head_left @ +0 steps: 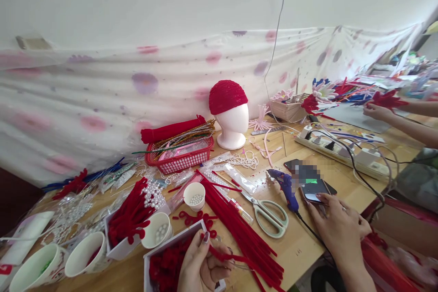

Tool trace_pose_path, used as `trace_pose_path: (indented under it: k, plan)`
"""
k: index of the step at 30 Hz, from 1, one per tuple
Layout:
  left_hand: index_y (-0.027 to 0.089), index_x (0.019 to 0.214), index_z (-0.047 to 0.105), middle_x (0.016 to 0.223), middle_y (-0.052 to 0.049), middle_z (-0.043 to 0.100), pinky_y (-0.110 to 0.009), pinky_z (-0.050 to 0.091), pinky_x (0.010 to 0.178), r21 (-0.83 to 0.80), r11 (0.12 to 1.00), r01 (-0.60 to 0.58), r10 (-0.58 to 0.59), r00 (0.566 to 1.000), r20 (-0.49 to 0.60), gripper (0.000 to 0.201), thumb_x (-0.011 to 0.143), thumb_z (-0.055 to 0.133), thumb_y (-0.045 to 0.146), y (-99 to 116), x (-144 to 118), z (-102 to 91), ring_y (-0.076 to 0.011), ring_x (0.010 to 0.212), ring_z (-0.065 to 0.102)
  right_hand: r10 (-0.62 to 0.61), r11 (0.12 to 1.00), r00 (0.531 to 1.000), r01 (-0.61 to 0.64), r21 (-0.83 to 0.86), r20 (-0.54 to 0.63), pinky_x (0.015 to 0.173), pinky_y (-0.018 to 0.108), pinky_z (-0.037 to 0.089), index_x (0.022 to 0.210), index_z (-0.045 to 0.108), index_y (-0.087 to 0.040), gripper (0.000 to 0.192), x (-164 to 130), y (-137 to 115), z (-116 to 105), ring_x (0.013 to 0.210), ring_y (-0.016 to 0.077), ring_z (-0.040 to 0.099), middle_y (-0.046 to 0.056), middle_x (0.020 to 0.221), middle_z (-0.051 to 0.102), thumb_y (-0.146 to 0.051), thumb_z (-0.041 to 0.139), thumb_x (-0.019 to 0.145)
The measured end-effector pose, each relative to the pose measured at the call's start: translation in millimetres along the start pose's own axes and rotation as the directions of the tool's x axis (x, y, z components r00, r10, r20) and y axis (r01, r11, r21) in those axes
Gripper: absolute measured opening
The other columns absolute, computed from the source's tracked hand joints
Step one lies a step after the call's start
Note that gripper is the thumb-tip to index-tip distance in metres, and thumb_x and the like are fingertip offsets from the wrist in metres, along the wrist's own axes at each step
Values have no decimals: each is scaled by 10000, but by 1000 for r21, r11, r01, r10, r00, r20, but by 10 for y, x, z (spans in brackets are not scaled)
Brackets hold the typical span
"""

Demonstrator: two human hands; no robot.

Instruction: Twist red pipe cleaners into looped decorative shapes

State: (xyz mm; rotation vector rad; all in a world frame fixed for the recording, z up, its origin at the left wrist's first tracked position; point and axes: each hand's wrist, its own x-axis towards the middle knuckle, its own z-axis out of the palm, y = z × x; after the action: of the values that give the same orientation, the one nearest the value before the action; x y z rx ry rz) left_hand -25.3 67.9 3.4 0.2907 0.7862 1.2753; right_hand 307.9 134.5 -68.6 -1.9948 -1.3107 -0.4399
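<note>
While the left hand (201, 267) pinches a red pipe cleaner (226, 255), the right hand (338, 228) touches a phone (313, 187).
Left grip closed on it; right fingers loose, holding nothing, beside scissors (268, 214) on the desk (342, 182).

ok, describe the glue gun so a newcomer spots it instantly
Start at the white foam head wearing a red cap at the back of the wooden table. Come forward and right to the phone under the right hand. The glue gun lies just left of the phone, beside the pale green scissors: the only blue, pistol-shaped tool, trailing a black cord.
</note>
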Motion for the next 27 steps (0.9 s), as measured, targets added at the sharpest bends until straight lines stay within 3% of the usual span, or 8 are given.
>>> trace_pose_path:
  k: [9,14,18,23,27]
  plan:
    - [149,759,703,645,-57,789,-199,582,474,12,1000,6,-6,1000,-1,278,631,933,237,59,-43,69,-199,526,750,-15,999,1000,15,-39,11,952,592,359,981,642,-205,516,-4,-23,-26,1057,392,610,172,980,715,-615,352,863]
    - [145,703,681,640,-54,788,-194,575,464,15,1000,6,-6,1000,-10,297,610,945,245,47,-40,81,-190,508,741,-13,1000,1000,13,8,25,936,575,397,973,644,-210,501,23,4,-19,1068,406,597,152,955,716,-604,363,843]
    - [151,722,667,653,-47,788,-192,576,468,-8,1000,-10,10,1000,-6,272,643,921,211,0,7,0,-168,500,729,-16,996,999,19,83,-29,903,533,448,1051,654,-168,507,39,-69,-273,1015,397,606,178,1000,702,-571,417,854]
    - [152,722,656,653,-62,784,-229,594,473,41,999,1,-2,1000,5,319,601,935,249,-19,30,-44,-205,521,740,173,975,976,-151,162,-134,843,508,468,1000,639,-170,403,-15,-219,-693,914,379,612,205,1089,658,-514,470,876]
    - [157,740,650,642,-47,774,-211,580,472,73,995,-67,72,995,-71,312,616,918,256,13,-74,86,-179,507,721,282,935,957,-258,242,-67,761,497,465,1049,599,-153,425,-30,-228,-743,796,353,599,188,956,640,-507,455,863]
